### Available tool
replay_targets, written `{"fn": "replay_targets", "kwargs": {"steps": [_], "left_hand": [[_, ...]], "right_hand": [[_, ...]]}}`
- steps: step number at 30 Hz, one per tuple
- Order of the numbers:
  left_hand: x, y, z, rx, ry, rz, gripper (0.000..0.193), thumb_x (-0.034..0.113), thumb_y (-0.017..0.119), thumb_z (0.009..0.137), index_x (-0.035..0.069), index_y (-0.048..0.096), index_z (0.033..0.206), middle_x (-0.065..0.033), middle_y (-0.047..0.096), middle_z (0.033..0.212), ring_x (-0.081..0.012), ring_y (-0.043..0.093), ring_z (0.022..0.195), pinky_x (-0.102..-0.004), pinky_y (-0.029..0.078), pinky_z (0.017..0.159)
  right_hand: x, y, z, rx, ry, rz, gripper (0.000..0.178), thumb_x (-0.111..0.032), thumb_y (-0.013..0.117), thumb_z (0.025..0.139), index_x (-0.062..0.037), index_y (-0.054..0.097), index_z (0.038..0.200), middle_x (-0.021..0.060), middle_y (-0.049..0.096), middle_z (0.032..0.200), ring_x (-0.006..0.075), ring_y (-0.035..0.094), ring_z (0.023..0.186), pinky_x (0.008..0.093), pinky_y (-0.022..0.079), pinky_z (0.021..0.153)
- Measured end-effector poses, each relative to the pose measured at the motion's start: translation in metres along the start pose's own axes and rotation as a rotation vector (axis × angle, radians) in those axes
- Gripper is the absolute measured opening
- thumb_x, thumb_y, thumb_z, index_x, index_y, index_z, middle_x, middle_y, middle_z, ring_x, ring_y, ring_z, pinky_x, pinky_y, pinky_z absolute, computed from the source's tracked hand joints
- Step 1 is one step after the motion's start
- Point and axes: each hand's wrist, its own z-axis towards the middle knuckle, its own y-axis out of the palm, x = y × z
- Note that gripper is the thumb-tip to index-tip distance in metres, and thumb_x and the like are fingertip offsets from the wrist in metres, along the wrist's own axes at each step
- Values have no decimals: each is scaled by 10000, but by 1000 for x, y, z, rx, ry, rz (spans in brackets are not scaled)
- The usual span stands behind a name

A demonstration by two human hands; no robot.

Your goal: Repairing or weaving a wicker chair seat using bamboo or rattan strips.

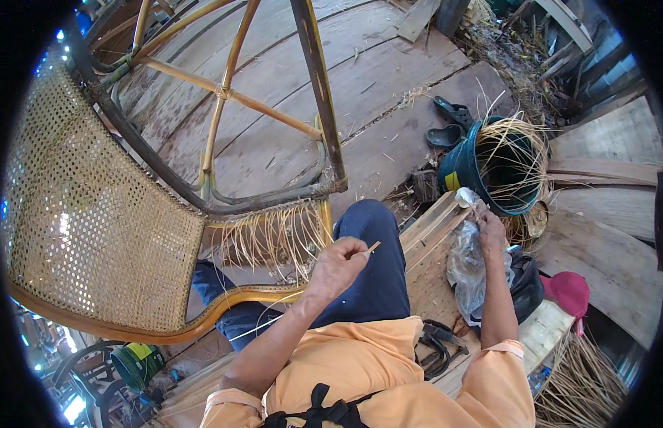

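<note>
My left hand point(340, 265) is closed in a pinch above my knee, with a short tan strip point(375, 247) sticking out past its fingertips. It looks like a piece of cane. On the right, my right hand point(491, 230) reaches to the bench beside a dark green bucket point(449, 168). Its fingers are drawn together at a small white thing point(467, 197) whose kind I cannot make out. Under that wrist lies a clear plastic bag point(465, 265). To my left stands a rattan chair frame with a woven cane panel point(103, 235); loose cane strands point(274, 232) hang from its edge.
Thin cane strands point(513, 135) spill over the bucket's rim. Dark clogs point(445, 135) rest on the plank floor behind it. A pink cap point(568, 292) and a bundle of thin sticks point(582, 374) lie at the right. Another green bucket point(137, 365) stands at lower left.
</note>
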Motion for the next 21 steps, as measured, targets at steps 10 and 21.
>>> {"fn": "replay_targets", "kwargs": {"steps": [10,21], "left_hand": [[19,38,50,-162,-126,-49,176,178,551,806,11,600,825,-2,554,655,-74,510,578,-234,427,543],[18,42,70,-199,-244,-51,164,190,555,813,39,599,858,0,558,677,-62,547,558,-205,398,452]], "right_hand": [[-54,-36,-1,203,-187,96,174,-108,532,821,-59,546,987,158,572,880,334,568,802,370,454,694],[-48,9,22,111,-143,-184,110,-135,463,846,-80,549,887,135,524,857,333,533,821,392,445,693]]}}
